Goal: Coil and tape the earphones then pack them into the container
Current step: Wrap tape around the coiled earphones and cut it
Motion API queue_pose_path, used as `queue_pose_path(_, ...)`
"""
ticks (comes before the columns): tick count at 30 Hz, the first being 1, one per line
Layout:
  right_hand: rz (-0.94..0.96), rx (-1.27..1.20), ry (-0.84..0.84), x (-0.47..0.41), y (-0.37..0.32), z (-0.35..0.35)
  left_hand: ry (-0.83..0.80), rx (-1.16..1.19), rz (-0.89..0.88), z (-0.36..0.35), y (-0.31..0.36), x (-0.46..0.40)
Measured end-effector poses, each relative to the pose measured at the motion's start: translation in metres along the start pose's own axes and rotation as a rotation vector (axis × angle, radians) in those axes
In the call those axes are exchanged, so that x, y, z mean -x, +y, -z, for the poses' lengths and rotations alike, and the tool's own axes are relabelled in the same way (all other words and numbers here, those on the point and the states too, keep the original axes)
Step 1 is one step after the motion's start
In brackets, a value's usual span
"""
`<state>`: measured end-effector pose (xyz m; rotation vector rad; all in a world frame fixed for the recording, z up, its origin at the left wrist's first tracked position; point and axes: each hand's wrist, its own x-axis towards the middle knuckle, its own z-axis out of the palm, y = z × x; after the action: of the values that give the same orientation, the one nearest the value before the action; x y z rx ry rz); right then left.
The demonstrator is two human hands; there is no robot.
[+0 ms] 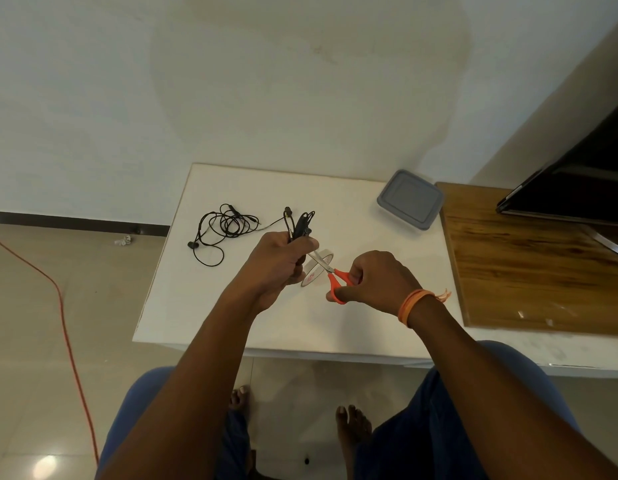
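Your left hand [278, 261] is curled around a coiled bundle of black earphones [300, 225], holding it upright above the white surface [363, 327]; the loops and an earbud stick out above your fist. Your right hand [376, 280] has its fingers through the orange handles of the scissors [330, 273], whose blades point up and left toward your left thumb. The roll of tape [314, 270] sits just behind the blades, between your hands; whether it lies on the surface or hangs from the bundle cannot be told. A second pair of earphones [224, 226] lies loose and tangled on the surface to the left, well apart from your hands. The container [409, 199], with its grey lid on, stands at the far right corner of the surface, beside a wooden board [529, 271].
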<state>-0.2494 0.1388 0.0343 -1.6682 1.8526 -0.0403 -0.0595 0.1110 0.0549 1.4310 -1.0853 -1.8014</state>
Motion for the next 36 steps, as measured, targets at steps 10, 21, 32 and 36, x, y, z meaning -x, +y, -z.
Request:
queue_pose_path(10,-0.009,-0.003,0.003,-0.002,-0.001,0.0,0.002,-0.024,0.017,-0.002,0.003,0.002)
queue_pose_path(21,-0.011,-0.126,-0.071,-0.006,0.007,-0.001,0.009,0.115,0.044,0.0,0.004,0.003)
queue_pose_path(32,-0.279,-0.305,-0.084,-0.022,0.059,0.036,0.066,0.178,0.03,0.001,0.004,0.003)
queue_pose_path(36,-0.39,-0.336,-0.045,-0.031,0.091,0.048,0.061,0.159,0.017,-0.004,0.003,0.001)
